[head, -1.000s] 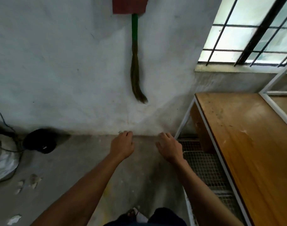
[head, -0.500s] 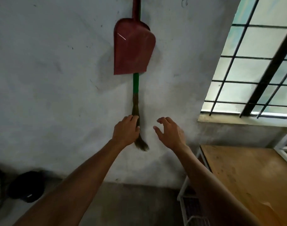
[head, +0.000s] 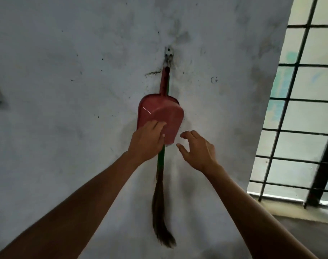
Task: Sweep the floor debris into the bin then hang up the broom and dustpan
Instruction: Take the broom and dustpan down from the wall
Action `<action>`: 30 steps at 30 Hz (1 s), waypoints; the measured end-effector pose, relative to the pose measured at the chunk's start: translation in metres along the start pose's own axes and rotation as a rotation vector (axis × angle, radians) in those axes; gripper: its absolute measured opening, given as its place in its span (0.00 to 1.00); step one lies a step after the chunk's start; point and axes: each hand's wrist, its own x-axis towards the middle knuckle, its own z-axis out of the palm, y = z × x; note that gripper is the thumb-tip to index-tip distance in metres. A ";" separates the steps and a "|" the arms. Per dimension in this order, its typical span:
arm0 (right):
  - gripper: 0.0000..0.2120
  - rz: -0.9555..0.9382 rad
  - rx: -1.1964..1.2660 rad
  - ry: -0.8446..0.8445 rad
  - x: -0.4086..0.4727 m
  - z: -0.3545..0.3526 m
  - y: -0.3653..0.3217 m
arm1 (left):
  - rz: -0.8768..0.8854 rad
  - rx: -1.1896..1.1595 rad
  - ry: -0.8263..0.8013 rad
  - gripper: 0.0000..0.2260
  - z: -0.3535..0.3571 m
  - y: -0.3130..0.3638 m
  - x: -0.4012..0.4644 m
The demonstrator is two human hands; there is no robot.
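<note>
Left hand point(head: 147, 141) has risen from the broom point(head: 160, 176) to grip, seemingly, the dustpan point(head: 160, 116) below the hook point(head: 168, 55); right hand point(head: 196, 148) hovers spread: unhooking begins.

Red dustpan point(head: 159, 113) of smooth, slightly glossy plastic. Broom point(head: 160, 186) with green plastic-looking handle and coarse brown fibre bristles. Dull metal hook point(head: 168, 55). Rough, matt, stained plaster wall point(head: 66, 71).

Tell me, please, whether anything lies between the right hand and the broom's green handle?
Nothing visible does: the right hand hovers open beside the broom. Higher up, the red dustpan, gripped by the left hand, covers the handle.
</note>
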 end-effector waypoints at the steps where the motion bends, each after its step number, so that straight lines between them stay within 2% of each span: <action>1: 0.21 -0.003 0.003 0.014 0.011 -0.002 -0.001 | 0.005 0.013 0.041 0.19 -0.003 -0.003 0.011; 4: 0.23 -0.005 0.035 0.061 0.041 -0.005 -0.006 | -0.058 0.091 0.173 0.19 -0.013 -0.011 0.043; 7: 0.29 0.014 0.101 0.081 0.061 -0.002 -0.013 | -0.273 0.058 0.237 0.21 -0.024 -0.017 0.069; 11: 0.38 0.080 0.190 0.075 0.074 0.007 -0.022 | -0.673 -0.310 0.025 0.24 -0.029 -0.030 0.092; 15: 0.45 0.101 0.291 -0.020 0.078 0.015 -0.027 | -0.932 -0.911 -0.071 0.20 -0.026 -0.043 0.104; 17: 0.43 0.075 0.338 -0.031 0.079 0.013 -0.030 | -0.970 -1.059 -0.103 0.16 -0.028 -0.047 0.109; 20: 0.40 0.049 0.361 -0.024 0.083 0.006 -0.034 | -0.962 -1.144 -0.104 0.08 -0.035 -0.048 0.119; 24: 0.39 0.081 0.368 0.034 0.094 -0.014 -0.036 | -0.941 -1.171 -0.062 0.08 -0.046 -0.047 0.135; 26: 0.34 0.146 0.387 0.093 0.101 -0.026 -0.035 | -0.929 -1.192 -0.042 0.08 -0.052 -0.046 0.145; 30: 0.37 0.340 0.499 0.091 0.115 -0.048 -0.032 | -0.866 -1.226 -0.005 0.07 -0.068 -0.040 0.162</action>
